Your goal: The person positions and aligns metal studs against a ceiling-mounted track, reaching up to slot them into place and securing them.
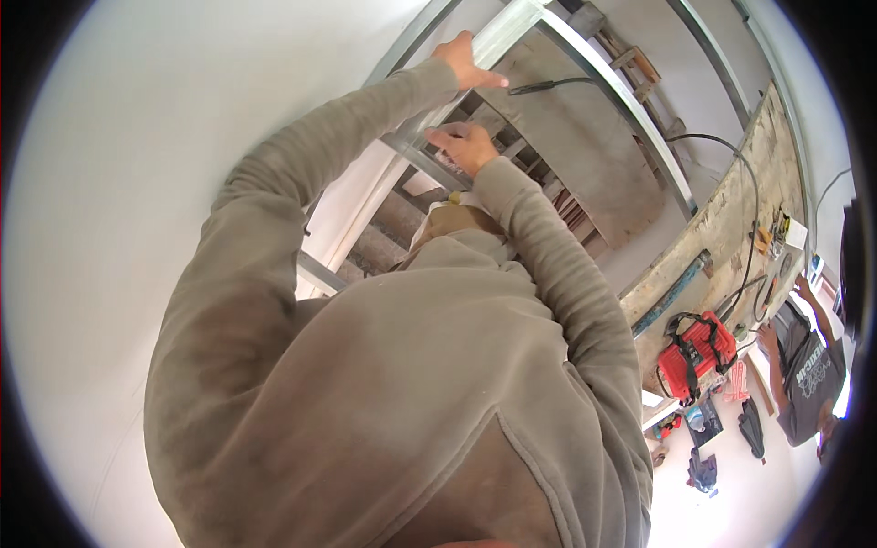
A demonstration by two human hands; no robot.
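My left hand (pixel 466 62) grips a light metal beam (pixel 498 36) of a framework at the top, with the fingers at one side and the thumb stretched toward the other. Lower along the same beam is my right hand (pixel 466 147), its fingers bent together and the fingertips at the beam's edge. Whatever lies between those fingertips is too small to make out. A black cable end (pixel 539 88) shows just right of my left hand. Both arms reach upward in loose grey-brown sleeves.
Right of the frame, a worn wooden plank (pixel 681 265) carries a blue-handled tool (pixel 673 290), a red case (pixel 697 356) with black straps, and yellow tools (pixel 770 236). A black cable (pixel 755 183) loops across it. Another person (pixel 808 361) works at far right. A pale wall (pixel 137 183) stands left.
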